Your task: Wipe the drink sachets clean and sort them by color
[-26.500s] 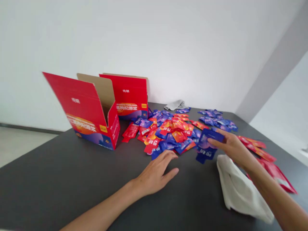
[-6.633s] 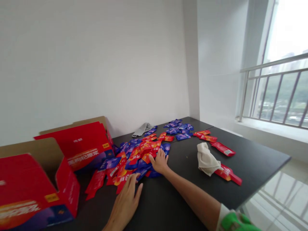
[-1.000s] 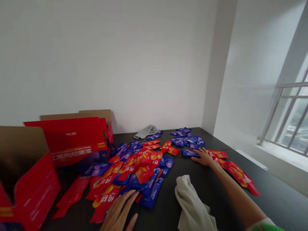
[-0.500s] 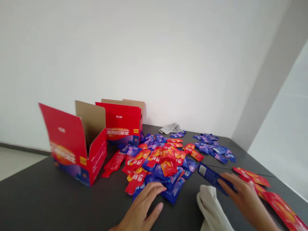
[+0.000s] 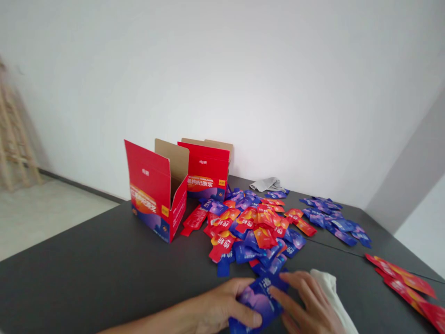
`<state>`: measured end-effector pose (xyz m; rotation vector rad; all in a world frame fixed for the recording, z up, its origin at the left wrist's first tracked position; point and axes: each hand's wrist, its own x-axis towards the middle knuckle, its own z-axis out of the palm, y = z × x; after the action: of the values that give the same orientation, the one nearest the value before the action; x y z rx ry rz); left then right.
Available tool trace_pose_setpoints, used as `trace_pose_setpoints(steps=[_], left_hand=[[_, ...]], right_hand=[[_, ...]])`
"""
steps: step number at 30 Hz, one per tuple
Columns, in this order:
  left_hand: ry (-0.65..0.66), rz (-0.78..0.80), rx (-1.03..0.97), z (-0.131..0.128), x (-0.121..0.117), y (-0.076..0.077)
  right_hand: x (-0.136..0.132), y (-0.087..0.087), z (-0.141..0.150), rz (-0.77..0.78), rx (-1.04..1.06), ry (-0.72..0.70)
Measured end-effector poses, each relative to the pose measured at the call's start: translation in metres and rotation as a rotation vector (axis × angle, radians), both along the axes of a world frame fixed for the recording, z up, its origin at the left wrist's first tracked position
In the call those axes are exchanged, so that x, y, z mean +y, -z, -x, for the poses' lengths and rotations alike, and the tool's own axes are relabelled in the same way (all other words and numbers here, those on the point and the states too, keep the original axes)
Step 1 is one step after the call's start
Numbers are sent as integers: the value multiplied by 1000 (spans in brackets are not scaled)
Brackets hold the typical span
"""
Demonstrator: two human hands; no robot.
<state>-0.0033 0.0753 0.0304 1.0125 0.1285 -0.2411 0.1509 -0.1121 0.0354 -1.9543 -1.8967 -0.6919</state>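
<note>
Low in the view, both of my hands meet on a blue packet (image 5: pixel 259 299) just above the dark table (image 5: pixel 86 269). My left hand (image 5: pixel 227 308) grips its left side, thumb on top. My right hand (image 5: pixel 306 306) holds its right side with fingers curled over it. Beyond them lies a mixed pile of red and blue packets (image 5: pixel 253 227). A separate group of blue packets (image 5: pixel 333 218) lies at the right rear. Red packets (image 5: pixel 406 283) lie at the right edge.
Two open red cartons stand at the left rear, the nearer carton (image 5: pixel 155 192) in front of the farther carton (image 5: pixel 208 169). A white cloth (image 5: pixel 330 290) lies beside my right hand. A grey cloth (image 5: pixel 266 184) lies by the wall. A wooden rack (image 5: pixel 12 134) stands far left.
My right hand has brought the blue packet from the right toward me, and my left hand has left the pile and taken hold of it too. My view has swung left.
</note>
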Motion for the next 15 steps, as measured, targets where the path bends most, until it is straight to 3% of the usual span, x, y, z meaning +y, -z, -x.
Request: trace_pose_setpoints(steps=[4,6,10,12,15], left_hand=[[-56,-25,-43,-1,7,-6],[-67,-86,-32,0,8,-5],[-184,-360,-62,1,7,0],[-191,-499,-56,1,6,4],[-207,-685,-42,-1,2,12]], right_hand=[[-23,25,-33,-60,192,589],[-41,47,-51,-14,307,736],[-64,77,-63,47,462,655],[-63,72,-57,-2,507,639],[-46,43,-34,-28,675,552]])
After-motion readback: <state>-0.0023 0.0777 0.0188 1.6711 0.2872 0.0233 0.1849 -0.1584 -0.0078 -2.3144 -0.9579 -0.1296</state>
